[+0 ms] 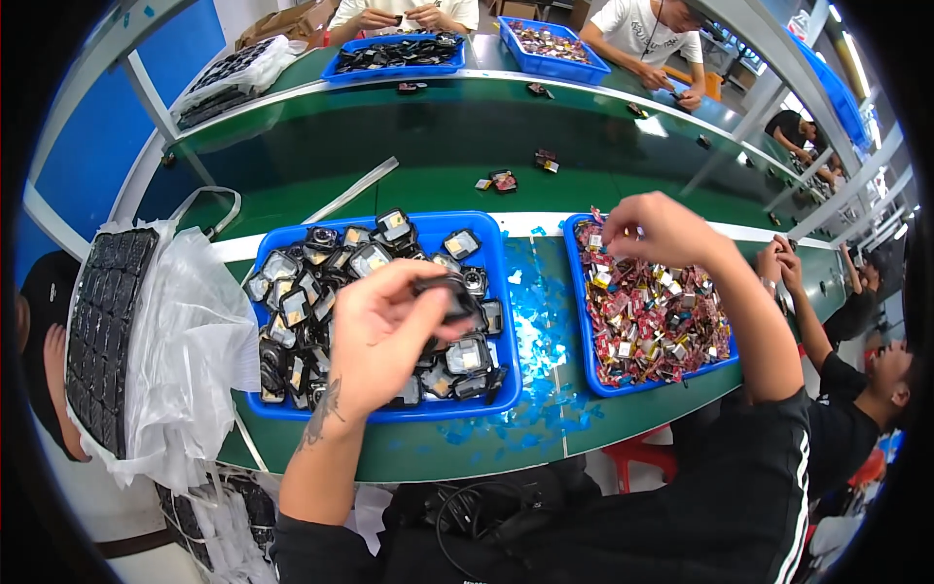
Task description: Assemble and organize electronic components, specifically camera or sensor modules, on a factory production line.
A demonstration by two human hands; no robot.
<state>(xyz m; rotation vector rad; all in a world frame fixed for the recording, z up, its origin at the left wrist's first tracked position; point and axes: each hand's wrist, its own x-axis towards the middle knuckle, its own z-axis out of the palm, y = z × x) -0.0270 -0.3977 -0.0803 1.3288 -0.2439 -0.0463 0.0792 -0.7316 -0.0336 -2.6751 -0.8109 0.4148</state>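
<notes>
Two hands at work, one over each blue tray. Landmark: the housing tray (448,411), left of the two, on the green surface (418,457). Left hand (389,311) is above it, fingers grasping one black housing (449,297), blurred; thumb and fingers pinch its sides, likely because it is small and flat enough for one-handed holding. Right hand (666,229) is right of the housing tray, above the far-left part of the circuit-board tray (652,386); fingers curled close together, can't tell if they grip a piece.

Loose housings (370,259) with clear windows fill the housing tray; small red circuit boards (662,321) are heaped in the other, presumably so kinds stay apart and each hand has its own bin. Blue film scraps (535,341) litter the gap just right of the housing tray, probably peeled off and dropped there. Left of it, stacked black moulded trays (107,341) in plastic wrap (190,360), maybe parked within reach. Beyond it, a few loose parts (503,181) on the conveyor belt (389,127).

Writing: lettering on a co-worker's white shirt (662,29), beyond and right of the housing tray; any marks on boards too small to read.
</notes>
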